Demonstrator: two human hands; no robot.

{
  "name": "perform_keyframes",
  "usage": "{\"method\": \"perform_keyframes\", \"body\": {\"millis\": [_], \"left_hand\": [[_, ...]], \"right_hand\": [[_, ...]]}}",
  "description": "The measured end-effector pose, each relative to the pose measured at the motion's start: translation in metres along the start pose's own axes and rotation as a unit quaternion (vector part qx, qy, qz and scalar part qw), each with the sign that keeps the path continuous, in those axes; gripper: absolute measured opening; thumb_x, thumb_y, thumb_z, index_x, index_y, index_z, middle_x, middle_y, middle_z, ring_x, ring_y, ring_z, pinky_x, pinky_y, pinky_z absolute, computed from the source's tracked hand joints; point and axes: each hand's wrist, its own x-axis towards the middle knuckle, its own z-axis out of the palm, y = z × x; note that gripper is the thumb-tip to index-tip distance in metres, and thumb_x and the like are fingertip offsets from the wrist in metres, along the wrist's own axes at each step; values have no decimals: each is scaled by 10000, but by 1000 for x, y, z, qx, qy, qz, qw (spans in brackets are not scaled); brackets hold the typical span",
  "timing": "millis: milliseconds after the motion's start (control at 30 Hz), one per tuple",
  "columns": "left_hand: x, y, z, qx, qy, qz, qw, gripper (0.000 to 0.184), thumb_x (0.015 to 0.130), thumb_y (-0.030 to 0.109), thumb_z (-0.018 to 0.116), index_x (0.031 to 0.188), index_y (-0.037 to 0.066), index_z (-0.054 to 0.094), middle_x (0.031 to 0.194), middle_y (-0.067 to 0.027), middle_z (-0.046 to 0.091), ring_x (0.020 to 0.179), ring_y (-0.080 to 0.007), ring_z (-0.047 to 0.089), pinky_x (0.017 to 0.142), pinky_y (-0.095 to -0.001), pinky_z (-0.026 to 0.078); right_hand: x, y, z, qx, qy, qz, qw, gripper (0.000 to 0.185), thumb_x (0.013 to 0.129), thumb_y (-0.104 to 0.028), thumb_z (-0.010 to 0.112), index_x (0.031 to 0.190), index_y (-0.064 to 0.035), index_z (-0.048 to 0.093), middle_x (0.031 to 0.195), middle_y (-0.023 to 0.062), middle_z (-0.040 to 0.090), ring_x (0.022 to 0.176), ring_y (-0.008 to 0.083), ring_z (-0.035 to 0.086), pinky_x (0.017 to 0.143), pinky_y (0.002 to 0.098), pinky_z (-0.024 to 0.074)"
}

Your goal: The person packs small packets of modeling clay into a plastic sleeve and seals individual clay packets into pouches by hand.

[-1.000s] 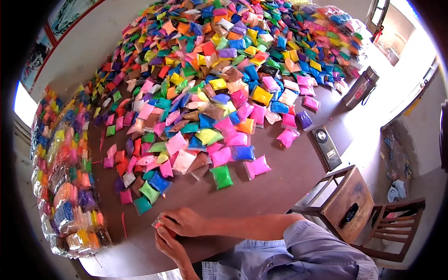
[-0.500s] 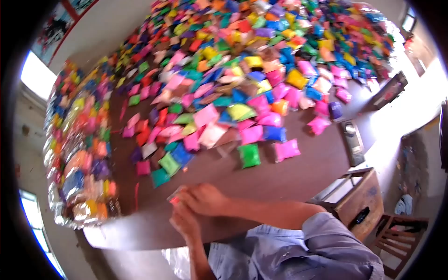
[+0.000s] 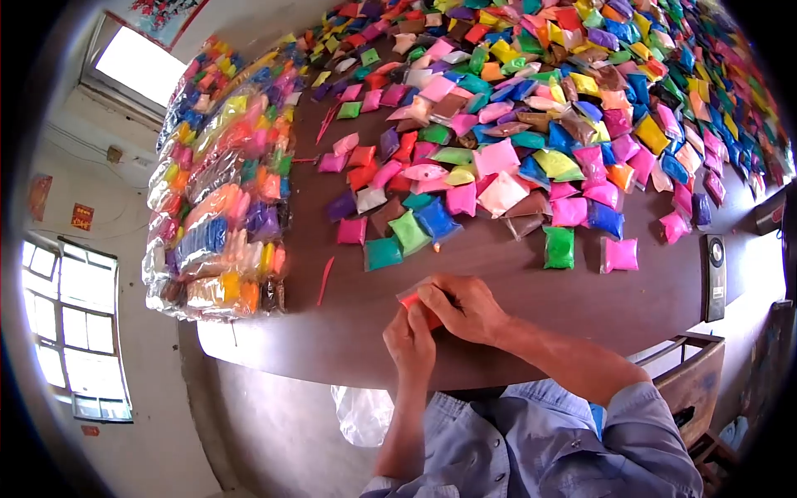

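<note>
Close together at the near edge of the table, my left hand [image 3: 408,340] and my right hand [image 3: 466,309] both pinch a small clear packet with red-orange contents [image 3: 430,316]. Fingers cover much of it; a bit of clear film sticks out at the top left. Just beyond my hands lie sealed packets of several colours, among them a teal packet [image 3: 383,254], a light green packet [image 3: 409,232], a blue packet [image 3: 437,219] and a green packet [image 3: 559,248]. A pink packet [image 3: 619,255] lies to the right.
A big pile of colourful packets [image 3: 531,91] covers the back of the brown table [image 3: 498,282]. Large clear bags of sorted packets [image 3: 220,241] line the left. A thin red strip [image 3: 325,280] lies nearby. A dark metal-edged device [image 3: 714,278] sits at the right edge, above a wooden drawer [image 3: 697,373].
The head view has turned left, so the table and hands appear farther right and the window shows more. Both hands stay on the red-orange packet, and more of its red shows between them.
</note>
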Motion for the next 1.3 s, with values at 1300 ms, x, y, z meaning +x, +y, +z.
{"method": "perform_keyframes", "body": {"millis": [1300], "left_hand": [[8, 10, -4, -69, -48, -51, 995, 278, 1064, 230, 606, 940, 2, 704, 688, -191, 609, 552, -282, 568, 549, -372, 455]], "right_hand": [[0, 9, 3, -44, 36, -40, 998, 216, 1065, -196, 607, 1028, 3, 680, 807, 161, 708, 686, 202, 671, 637, 368, 530]]}}
